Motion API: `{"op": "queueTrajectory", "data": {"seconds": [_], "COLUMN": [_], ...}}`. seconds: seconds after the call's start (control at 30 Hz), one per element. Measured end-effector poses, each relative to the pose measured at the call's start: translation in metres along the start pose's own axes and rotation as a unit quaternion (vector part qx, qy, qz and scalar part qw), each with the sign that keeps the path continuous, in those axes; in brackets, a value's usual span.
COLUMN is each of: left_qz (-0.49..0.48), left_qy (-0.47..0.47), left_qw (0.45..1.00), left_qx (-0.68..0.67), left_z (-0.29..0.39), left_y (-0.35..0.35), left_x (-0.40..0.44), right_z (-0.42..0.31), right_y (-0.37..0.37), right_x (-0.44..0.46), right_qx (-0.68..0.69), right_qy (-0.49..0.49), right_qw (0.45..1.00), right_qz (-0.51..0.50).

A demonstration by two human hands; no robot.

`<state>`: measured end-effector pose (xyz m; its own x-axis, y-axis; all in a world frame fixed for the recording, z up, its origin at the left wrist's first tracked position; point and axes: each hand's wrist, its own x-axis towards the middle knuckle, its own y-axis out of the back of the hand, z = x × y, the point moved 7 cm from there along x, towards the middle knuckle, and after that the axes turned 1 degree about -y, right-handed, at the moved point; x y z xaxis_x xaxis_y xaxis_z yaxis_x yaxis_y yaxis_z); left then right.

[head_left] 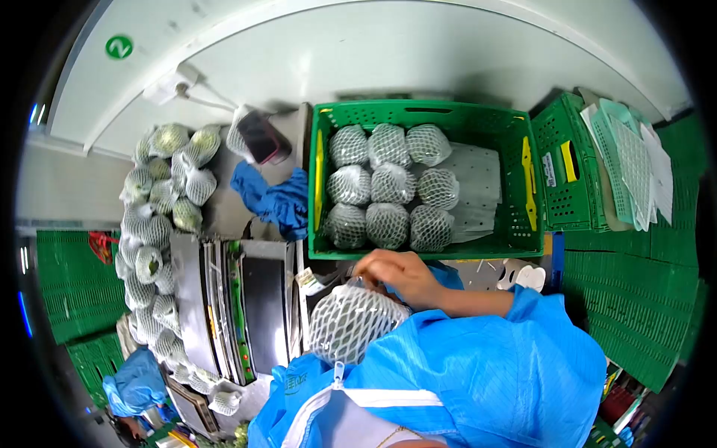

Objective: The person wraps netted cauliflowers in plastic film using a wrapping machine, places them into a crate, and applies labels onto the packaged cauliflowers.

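Observation:
A large round item (357,322), probably a fruit, sits close to my chest in a white foam net with shiny clear plastic. My right hand (405,278) is at its top, fingers curled and pinched on the gathered wrapping. My left hand is hidden; only the blue sleeve shows below the netted item. Just beyond my right hand stands a green crate (426,255). Three rows of foam-netted round items (393,184) fill its left and middle. At its right side lies a perforated clear plastic sheet (478,190).
More netted greenish produce (153,231) is piled along the left. A dark metal-framed box (265,299) stands beside it. A phone (263,138) and blue cloth (272,196) lie behind. Another green crate (569,168), with mesh trays (631,160) leaning on it, stands at right.

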<state>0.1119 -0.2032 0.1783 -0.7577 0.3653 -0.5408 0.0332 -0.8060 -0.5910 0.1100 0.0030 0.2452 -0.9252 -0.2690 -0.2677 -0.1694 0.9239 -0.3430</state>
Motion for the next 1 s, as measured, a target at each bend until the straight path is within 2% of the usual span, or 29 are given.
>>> {"op": "queueTrajectory", "data": {"seconds": [0.03,0.1,0.13,0.23,0.3,0.37,0.43,0.47,0.5,0.57,0.6,0.67,0.73,0.77,0.8,0.83,0.9,1.0], "left_qz": [-0.022,-0.062,-0.079,-0.139,-0.175,-0.204,-0.104,-0.094,-0.073,-0.151,-0.185,-0.260,-0.205,-0.169,-0.133,-0.114,-0.070,0.005], "left_qy": [0.031,0.093,0.124,0.208,0.249,0.249,0.236,0.196,0.162,-0.001,-0.030,-0.099,-0.229,-0.283,-0.314,-0.246,-0.112,-0.143], "left_qw": [0.999,0.993,0.988,0.966,0.949,0.942,0.966,0.976,0.982,0.976,0.960,0.913,0.834,0.781,0.778,0.824,0.900,0.885], "left_qx": [-0.011,-0.033,-0.043,-0.067,-0.082,-0.091,-0.028,0.017,0.062,0.156,0.206,0.300,0.457,0.530,0.528,0.497,0.415,0.444], "left_z": [-0.007,-0.024,-0.032,-0.053,-0.067,-0.081,-0.093,-0.098,-0.104,-0.100,-0.105,-0.108,-0.089,-0.081,-0.067,-0.065,-0.070,-0.068], "left_y": [-0.019,-0.057,-0.073,-0.120,-0.143,-0.150,-0.165,-0.174,-0.177,-0.220,-0.233,-0.259,-0.259,-0.255,-0.247,-0.225,-0.167,-0.105], "left_x": [0.011,0.030,0.038,0.062,0.076,0.091,0.112,0.135,0.148,0.179,0.188,0.205,0.208,0.203,0.197,0.200,0.193,0.157], "right_z": [0.007,-0.025,-0.025,-0.036,-0.026,-0.009,-0.002,-0.003,-0.003,-0.009,0.006,0.012,0.034,0.036,0.037,0.033,0.055,0.089], "right_y": [0.014,0.014,0.024,0.076,0.118,0.166,0.213,0.234,0.235,0.234,0.252,0.305,0.355,0.382,0.406,0.419,0.447,0.434], "right_x": [0.002,-0.020,-0.022,-0.023,-0.019,-0.016,-0.024,-0.025,-0.027,-0.025,-0.020,-0.016,-0.004,0.000,0.007,0.014,0.045,0.087], "right_qx": [0.064,-0.066,-0.076,-0.025,-0.045,-0.158,-0.315,-0.393,-0.374,-0.340,-0.218,-0.187,0.010,-0.077,-0.207,-0.289,-0.468,-0.653], "right_qy": [-0.039,0.165,0.138,0.096,0.138,0.111,0.067,0.049,0.070,0.119,0.076,0.087,0.039,0.045,0.032,0.016,0.014,-0.059], "right_qw": [0.996,0.971,0.969,0.978,0.983,0.980,0.943,0.905,0.909,0.909,0.932,0.935,0.934,0.917,0.889,0.857,0.789,0.668], "right_qz": [-0.054,-0.158,-0.190,-0.181,-0.109,-0.048,0.082,0.152,0.172,0.210,0.280,0.290,0.354,0.389,0.407,0.425,0.398,0.352]}}
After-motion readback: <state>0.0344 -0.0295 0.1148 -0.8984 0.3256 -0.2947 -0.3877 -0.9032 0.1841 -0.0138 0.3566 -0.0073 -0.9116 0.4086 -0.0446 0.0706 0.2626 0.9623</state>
